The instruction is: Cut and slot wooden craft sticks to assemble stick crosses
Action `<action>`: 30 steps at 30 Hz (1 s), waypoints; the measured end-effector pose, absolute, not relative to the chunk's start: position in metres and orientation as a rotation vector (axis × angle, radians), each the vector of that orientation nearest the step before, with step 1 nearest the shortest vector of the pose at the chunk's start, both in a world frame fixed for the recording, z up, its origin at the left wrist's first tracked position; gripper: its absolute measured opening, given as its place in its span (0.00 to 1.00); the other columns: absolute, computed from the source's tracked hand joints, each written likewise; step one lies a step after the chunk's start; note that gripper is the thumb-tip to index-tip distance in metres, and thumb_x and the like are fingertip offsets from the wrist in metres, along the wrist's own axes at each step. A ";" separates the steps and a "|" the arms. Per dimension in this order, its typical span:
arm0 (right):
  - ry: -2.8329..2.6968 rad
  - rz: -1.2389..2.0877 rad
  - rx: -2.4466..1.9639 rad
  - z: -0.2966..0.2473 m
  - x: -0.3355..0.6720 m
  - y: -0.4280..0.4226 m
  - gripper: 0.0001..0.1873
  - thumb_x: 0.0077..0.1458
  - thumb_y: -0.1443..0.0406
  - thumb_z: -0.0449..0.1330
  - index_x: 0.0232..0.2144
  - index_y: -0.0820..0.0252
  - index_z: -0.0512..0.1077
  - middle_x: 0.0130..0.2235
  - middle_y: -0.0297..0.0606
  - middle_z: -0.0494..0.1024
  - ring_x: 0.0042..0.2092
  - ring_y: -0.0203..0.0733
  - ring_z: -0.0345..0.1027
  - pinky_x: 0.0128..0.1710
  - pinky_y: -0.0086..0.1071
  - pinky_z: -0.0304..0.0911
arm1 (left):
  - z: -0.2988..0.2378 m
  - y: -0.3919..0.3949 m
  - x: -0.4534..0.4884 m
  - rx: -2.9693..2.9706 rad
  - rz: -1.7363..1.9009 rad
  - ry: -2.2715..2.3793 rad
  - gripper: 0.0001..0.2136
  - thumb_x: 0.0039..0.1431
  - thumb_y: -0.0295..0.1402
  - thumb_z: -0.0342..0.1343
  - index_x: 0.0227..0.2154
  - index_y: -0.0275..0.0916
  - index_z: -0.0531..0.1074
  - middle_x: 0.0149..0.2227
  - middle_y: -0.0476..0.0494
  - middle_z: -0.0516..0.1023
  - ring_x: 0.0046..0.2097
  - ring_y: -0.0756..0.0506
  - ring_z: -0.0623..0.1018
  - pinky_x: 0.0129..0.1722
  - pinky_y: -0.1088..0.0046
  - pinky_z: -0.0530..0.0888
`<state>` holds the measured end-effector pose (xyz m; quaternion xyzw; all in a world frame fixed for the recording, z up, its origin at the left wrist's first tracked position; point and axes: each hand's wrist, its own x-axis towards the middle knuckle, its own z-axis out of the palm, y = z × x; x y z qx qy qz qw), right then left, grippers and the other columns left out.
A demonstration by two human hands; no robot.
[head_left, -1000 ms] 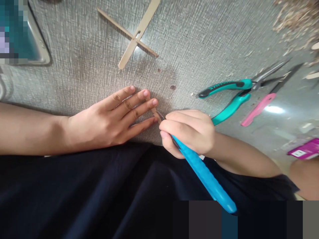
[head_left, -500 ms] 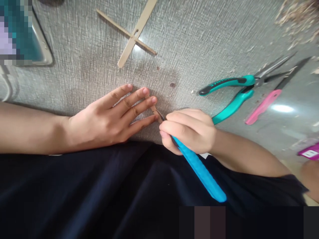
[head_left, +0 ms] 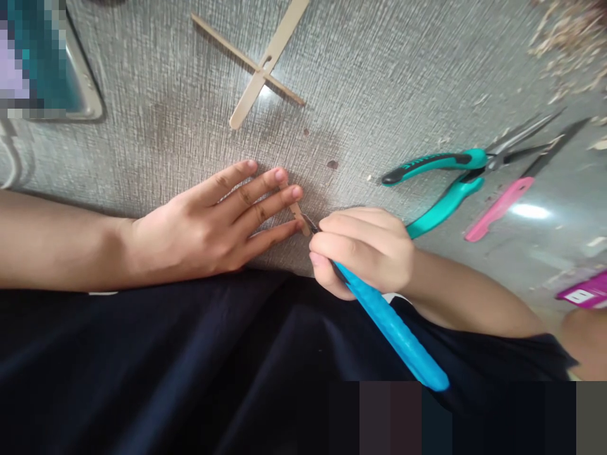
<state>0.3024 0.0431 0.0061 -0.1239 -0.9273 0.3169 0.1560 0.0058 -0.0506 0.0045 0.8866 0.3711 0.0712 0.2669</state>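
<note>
My left hand (head_left: 208, 221) lies flat on the table with its fingers spread. Under its fingertips is a small wooden craft stick (head_left: 298, 212), mostly covered, with its notched end showing beside the little finger. My right hand (head_left: 370, 253) grips a craft knife (head_left: 396, 328) with a blue handle, held like a pen. The knife's thin metal tip points at the edge of the stick; whether it touches cannot be made out. Past my left fingertips, two craft sticks form a cross, the wider one (head_left: 246, 101) having a slot near the crossing.
Right of my right hand lie teal-and-black pliers (head_left: 446, 202) and a pink-handled blade tool (head_left: 500, 208). Wood shavings (head_left: 569, 50) are heaped at the top right. A purple packet (head_left: 588, 292) sits at the right edge, a clear-edged device (head_left: 88, 95) at upper left with a white cable (head_left: 14, 158).
My right hand has drawn the knife slightly to the right, and its handle end sits farther right. My left hand stays flat on the stick. The whole view has shifted a little.
</note>
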 end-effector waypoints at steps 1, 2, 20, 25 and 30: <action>-2.657 0.907 -0.352 0.006 0.302 0.043 0.11 0.66 0.72 0.62 0.46 0.51 0.70 0.31 0.29 0.74 0.30 0.39 0.69 0.33 0.34 0.74 | 0.005 -0.050 0.006 2.388 0.180 1.005 0.29 0.81 0.31 0.46 0.81 0.46 0.61 0.84 0.44 0.64 0.85 0.32 0.60 0.84 0.42 0.65; -2.656 0.906 -0.348 0.007 0.302 0.044 0.11 0.65 0.72 0.62 0.45 0.52 0.70 0.31 0.29 0.74 0.30 0.39 0.69 0.33 0.34 0.74 | 0.006 -0.050 0.006 2.381 0.169 1.004 0.29 0.81 0.31 0.45 0.81 0.45 0.61 0.84 0.44 0.64 0.86 0.32 0.60 0.84 0.42 0.64; -2.684 0.829 -0.383 0.008 0.304 0.041 0.08 0.69 0.70 0.61 0.47 0.53 0.70 0.33 0.31 0.78 0.32 0.40 0.74 0.35 0.35 0.78 | -0.001 -0.044 0.009 2.332 0.483 0.971 0.23 0.85 0.27 0.46 0.76 0.40 0.68 0.77 0.38 0.76 0.79 0.32 0.75 0.75 0.37 0.75; -2.669 0.842 -0.390 0.008 0.303 0.041 0.08 0.69 0.71 0.61 0.46 0.53 0.71 0.32 0.32 0.77 0.32 0.40 0.73 0.34 0.35 0.76 | 0.001 -0.045 0.007 2.349 0.480 0.978 0.24 0.84 0.26 0.47 0.77 0.38 0.66 0.76 0.37 0.77 0.78 0.34 0.76 0.76 0.37 0.74; -2.674 0.853 -0.401 0.012 0.294 0.039 0.09 0.66 0.73 0.61 0.44 0.54 0.70 0.32 0.32 0.76 0.32 0.40 0.70 0.33 0.36 0.73 | 0.001 -0.047 0.009 2.457 0.495 1.010 0.23 0.84 0.26 0.47 0.76 0.35 0.67 0.75 0.36 0.77 0.78 0.33 0.77 0.76 0.40 0.76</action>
